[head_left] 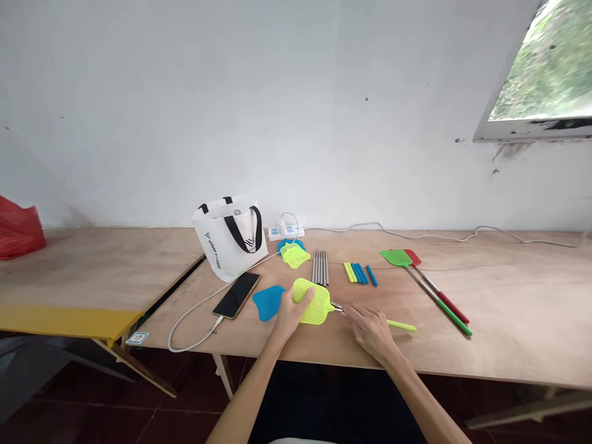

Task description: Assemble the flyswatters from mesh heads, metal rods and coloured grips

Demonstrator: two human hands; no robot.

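My left hand [287, 313] grips the perforated head of a yellow-green fly swatter [315, 302], thumb on top. My right hand [370, 328] is closed around its metal rod, and the yellow-green handle [401, 325] sticks out to the right past my fingers. A blue swatter head [267, 302] lies on the table just left of my left hand, partly covered by it. Behind my hands are several metal rods [320, 267] side by side. To their right lie yellow handle grips [350, 272] and blue handle grips [359, 273]. Loose yellow-green swatter heads [295, 254] rest over blue ones [287, 243].
A green swatter [395, 257] and a red swatter [413, 256] lie at right. At left are a white tote bag [231, 237] and a phone [237, 296] on a charging cable [185, 349]. A power strip [285, 232] stands by the wall.
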